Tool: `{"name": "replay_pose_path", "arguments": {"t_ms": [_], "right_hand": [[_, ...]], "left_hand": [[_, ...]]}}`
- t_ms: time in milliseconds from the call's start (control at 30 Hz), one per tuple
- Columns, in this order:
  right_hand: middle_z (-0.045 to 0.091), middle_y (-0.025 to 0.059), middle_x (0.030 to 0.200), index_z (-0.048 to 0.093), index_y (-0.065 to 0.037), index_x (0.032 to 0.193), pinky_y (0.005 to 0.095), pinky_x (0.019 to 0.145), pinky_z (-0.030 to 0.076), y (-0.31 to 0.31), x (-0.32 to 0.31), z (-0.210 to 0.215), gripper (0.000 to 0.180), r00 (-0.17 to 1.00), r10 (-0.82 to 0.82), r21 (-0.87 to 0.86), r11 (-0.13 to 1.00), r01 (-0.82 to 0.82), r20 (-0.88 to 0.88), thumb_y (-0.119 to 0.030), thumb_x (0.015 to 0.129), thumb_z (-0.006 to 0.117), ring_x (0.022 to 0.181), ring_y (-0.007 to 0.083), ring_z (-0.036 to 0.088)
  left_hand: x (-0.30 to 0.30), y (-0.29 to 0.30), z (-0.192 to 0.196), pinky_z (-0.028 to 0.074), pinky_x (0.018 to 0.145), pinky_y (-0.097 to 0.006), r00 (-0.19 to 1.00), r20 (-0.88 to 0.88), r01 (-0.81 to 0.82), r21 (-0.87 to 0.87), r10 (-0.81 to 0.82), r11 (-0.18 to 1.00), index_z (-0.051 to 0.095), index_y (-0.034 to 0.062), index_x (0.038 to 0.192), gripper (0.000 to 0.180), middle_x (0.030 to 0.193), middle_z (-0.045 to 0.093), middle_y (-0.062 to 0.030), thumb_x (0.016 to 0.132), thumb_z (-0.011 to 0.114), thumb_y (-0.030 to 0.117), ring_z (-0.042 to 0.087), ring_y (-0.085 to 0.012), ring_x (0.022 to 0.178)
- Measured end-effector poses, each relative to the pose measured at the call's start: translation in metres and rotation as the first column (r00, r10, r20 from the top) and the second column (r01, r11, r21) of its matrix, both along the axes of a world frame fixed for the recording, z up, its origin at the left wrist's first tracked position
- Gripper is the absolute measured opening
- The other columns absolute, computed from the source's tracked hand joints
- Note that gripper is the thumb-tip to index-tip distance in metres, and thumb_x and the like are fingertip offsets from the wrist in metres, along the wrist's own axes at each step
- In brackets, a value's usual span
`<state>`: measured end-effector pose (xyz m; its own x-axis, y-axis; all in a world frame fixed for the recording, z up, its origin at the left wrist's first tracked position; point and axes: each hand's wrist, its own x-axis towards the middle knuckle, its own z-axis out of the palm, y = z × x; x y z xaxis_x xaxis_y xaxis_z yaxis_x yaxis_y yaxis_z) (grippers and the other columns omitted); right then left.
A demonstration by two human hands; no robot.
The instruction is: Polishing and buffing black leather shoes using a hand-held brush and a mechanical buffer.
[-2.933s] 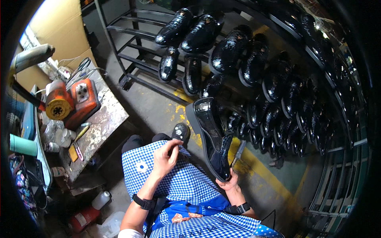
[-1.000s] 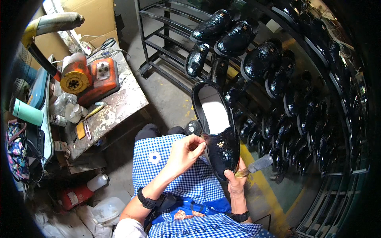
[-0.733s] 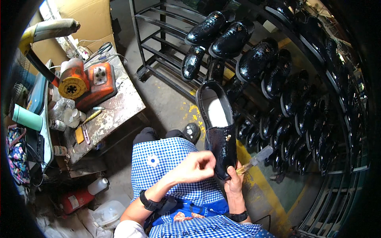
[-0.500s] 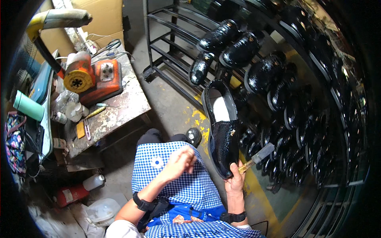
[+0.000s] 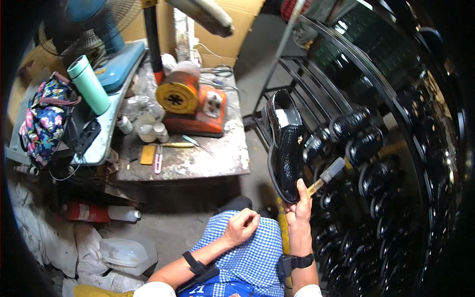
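My right hand (image 5: 298,210) grips a glossy black slip-on shoe (image 5: 288,153) by its toe end. The shoe is held up with its opening away from me; a pale insole shows inside, and a small gold ornament sits on the upper. A brush (image 5: 330,171) with a yellowish handle and a pale, flat end is held in the same hand, pointing up to the right beside the shoe. My left hand (image 5: 241,227) is over the blue checked apron (image 5: 237,260), its fingers loosely curled with nothing visible in them.
To the right, a black metal rack (image 5: 329,74) carries many shiny black shoes (image 5: 378,178). A worn table (image 5: 217,163) at left bears an orange machine (image 5: 193,109), small jars and tools. Nearby are a mint bottle (image 5: 89,85), a floral bag (image 5: 48,119) and a red-and-white bottle (image 5: 94,213) below.
The view has swung left, so the table and rack now appear farther right. My left hand has lowered toward my lap. The shoe and brush stay in my right hand.
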<state>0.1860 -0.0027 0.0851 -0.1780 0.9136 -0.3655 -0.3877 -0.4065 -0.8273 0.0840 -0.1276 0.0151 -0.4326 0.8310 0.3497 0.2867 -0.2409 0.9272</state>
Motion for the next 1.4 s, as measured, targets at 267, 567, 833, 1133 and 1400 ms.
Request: {"name": "replay_pose_path", "arguments": {"t_ms": [267, 567, 833, 1133, 1400], "right_hand": [[0.056, -0.0015, 0.057, 0.056, -0.012, 0.074, 0.0211, 0.029, 0.026, 0.065, -0.123, 0.025, 0.026, 0.977, 0.2, 0.066, 0.978, -0.196, -0.068, -0.036, 0.077, 0.066, 0.029, 0.006, 0.035], [0.064, 0.0098, 0.073, 0.057, -0.015, 0.086, 0.0203, 0.031, 0.019, 0.115, -0.206, 0.038, 0.024, 0.988, 0.11, 0.005, 0.994, -0.11, -0.11, -0.038, 0.08, 0.061, 0.029, 0.0058, 0.024], [0.065, 0.0133, 0.076, 0.058, -0.017, 0.086, 0.0202, 0.031, 0.019, 0.124, -0.222, 0.05, 0.026, 0.981, 0.142, 0.01, 0.99, -0.142, -0.135, -0.042, 0.081, 0.058, 0.029, 0.005, 0.022], [0.063, 0.0099, 0.07, 0.059, -0.012, 0.082, 0.0199, 0.029, 0.021, 0.093, -0.187, 0.046, 0.031, 0.973, 0.162, -0.081, 0.981, -0.177, -0.163, -0.043, 0.082, 0.056, 0.027, 0.0062, 0.025], [0.06, 0.0062, 0.101, 0.05, 0.001, 0.115, 0.0261, 0.071, 0.051, -0.012, 0.013, -0.02, 0.043, 0.932, 0.235, 0.11, 0.971, -0.212, -0.277, -0.016, 0.078, 0.064, 0.08, 0.0133, 0.06]], "left_hand": [[-0.008, 0.0, 0.001, 0.042, 0.047, -0.025, 0.996, 0.059, -0.073, 0.051, 0.07, 0.996, 0.058, 0.0009, 0.081, 0.004, 0.069, 0.058, -0.009, 0.08, 0.055, 0.004, 0.055, -0.0151, 0.052], [-0.02, -0.004, -0.001, 0.046, 0.051, -0.031, 0.994, -0.068, -0.076, 0.086, 0.082, 0.993, 0.054, -0.0022, 0.084, 0.009, 0.072, 0.057, -0.0132, 0.079, 0.056, 0.005, 0.058, -0.0252, 0.058], [-0.018, -0.006, 0.005, 0.045, 0.048, -0.031, 0.997, -0.067, -0.028, 0.018, 0.029, 0.999, 0.053, -0.0026, 0.08, 0.004, 0.071, 0.053, -0.0119, 0.076, 0.055, 0.0, 0.056, -0.024, 0.056], [-0.01, -0.01, 0.001, 0.047, 0.051, -0.031, 0.995, -0.101, -0.015, 0.032, 0.018, 0.999, 0.055, -0.0029, 0.08, 0.006, 0.073, 0.056, -0.0126, 0.076, 0.054, 0.0, 0.058, -0.0256, 0.059], [-0.021, -0.006, 0.002, 0.045, 0.052, -0.033, 0.987, -0.088, -0.136, -0.009, 0.135, 0.991, 0.057, 0.0003, 0.079, 0.008, 0.068, 0.058, -0.0133, 0.08, 0.05, 0.003, 0.058, -0.0253, 0.056]]}}
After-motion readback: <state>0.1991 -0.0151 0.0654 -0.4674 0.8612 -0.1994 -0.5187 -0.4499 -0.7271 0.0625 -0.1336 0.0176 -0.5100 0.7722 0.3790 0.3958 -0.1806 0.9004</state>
